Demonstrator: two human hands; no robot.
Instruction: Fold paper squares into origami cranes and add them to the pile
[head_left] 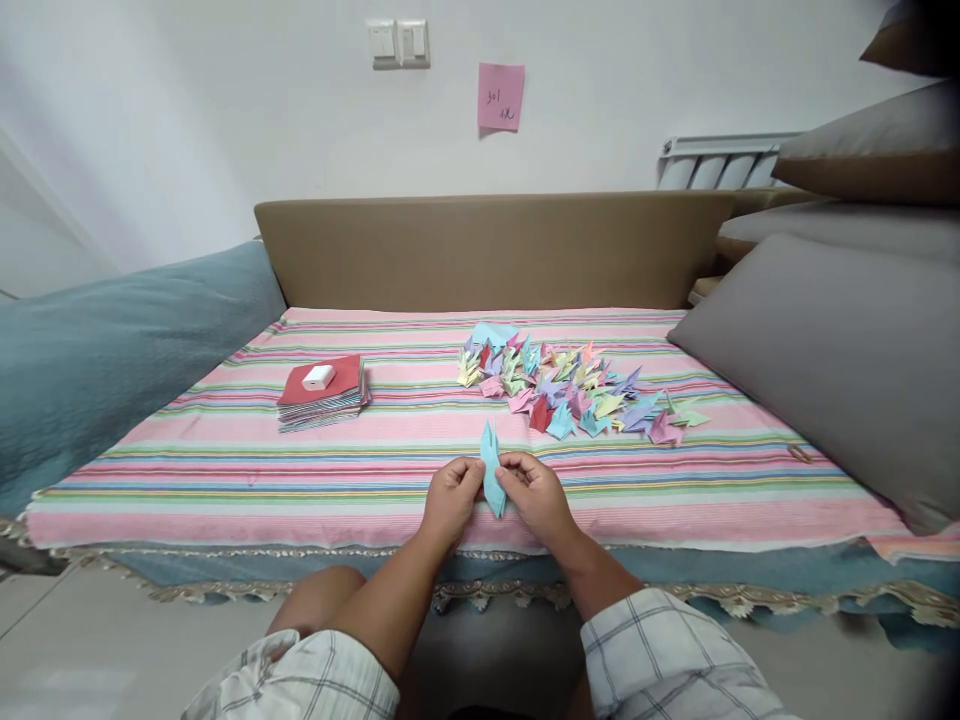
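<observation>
A light blue piece of folded paper (491, 470), long and narrow with a split point at its far end, stands between my hands above the striped cloth. My left hand (453, 497) pinches its left edge between thumb and fingers. On the right edge, my right hand (536, 495) grips it the same way, thumb on top. Beyond them lies a spread of folded paper cranes (559, 390) in many colours. Far to the left is a stack of square paper sheets (322, 405), a red one on top, with a small white case (319, 377) resting on it.
The striped cloth (202, 470) covers the sofa seat, backed by a brown backrest (495, 255). Grey cushions (832, 350) pile up on the right; a blue armrest (135, 340) bounds the left. A small brown loop (799, 454) lies near the cushion.
</observation>
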